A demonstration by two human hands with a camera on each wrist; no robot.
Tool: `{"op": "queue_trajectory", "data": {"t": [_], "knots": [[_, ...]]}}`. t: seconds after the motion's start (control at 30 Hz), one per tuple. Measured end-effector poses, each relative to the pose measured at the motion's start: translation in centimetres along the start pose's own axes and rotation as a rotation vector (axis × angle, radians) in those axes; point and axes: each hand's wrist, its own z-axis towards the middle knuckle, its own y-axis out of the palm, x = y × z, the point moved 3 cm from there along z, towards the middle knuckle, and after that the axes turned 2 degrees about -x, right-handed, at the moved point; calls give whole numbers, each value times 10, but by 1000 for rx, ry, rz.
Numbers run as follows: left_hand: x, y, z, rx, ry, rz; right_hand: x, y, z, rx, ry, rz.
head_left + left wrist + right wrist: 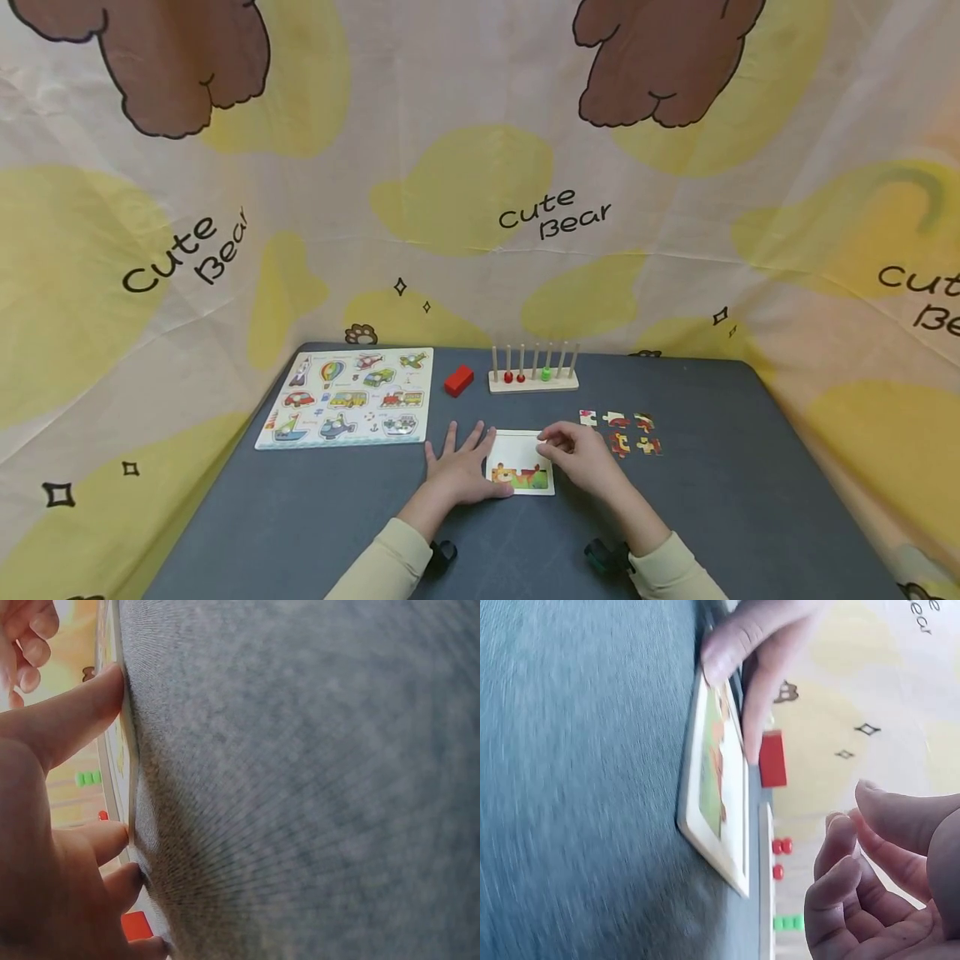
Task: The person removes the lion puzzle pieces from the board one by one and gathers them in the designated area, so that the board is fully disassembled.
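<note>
A white-framed jigsaw tray (pixel 522 440) lies flat on the table, with joined picture pieces (pixel 528 477) filling its lower part. My left hand (pixel 461 477) spreads along the tray's left side, fingers fairly straight. Its thumb (pixel 724 661) rests on the near corner of the frame, and other fingertips touch the frame's edge in the left wrist view. Over the tray's right edge hovers my right hand (pixel 583 457). Its fingers (pixel 836 881) are loosely bent and its thumb stands a little apart from them, with nothing seen between. Several loose jigsaw pieces (pixel 619 444) lie just right of that hand.
A vehicle picture board (pixel 352 400) lies at the left. Behind the tray are a red block (pixel 459 381) and a wooden peg stand (pixel 534 384) with red and green beads. A printed cloth (pixel 465 192) hangs behind the grey table (pixel 720 500).
</note>
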Motion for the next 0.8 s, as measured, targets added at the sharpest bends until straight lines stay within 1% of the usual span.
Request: {"op": "queue_trajectory", "data": {"t": [0.23,0.5,0.63,0.8], "knots": [[-1,1,0,15,12,-2,-7,18,0,-70,-66,8],[-3,1,1,21,7,2,-12,36,6,-153,-122,8],[-2,0,1,26,14,6,-12,44,10,-201,-129,2],[-2,0,1,25,18,17,-8,52,15,-262,-104,-66]]}}
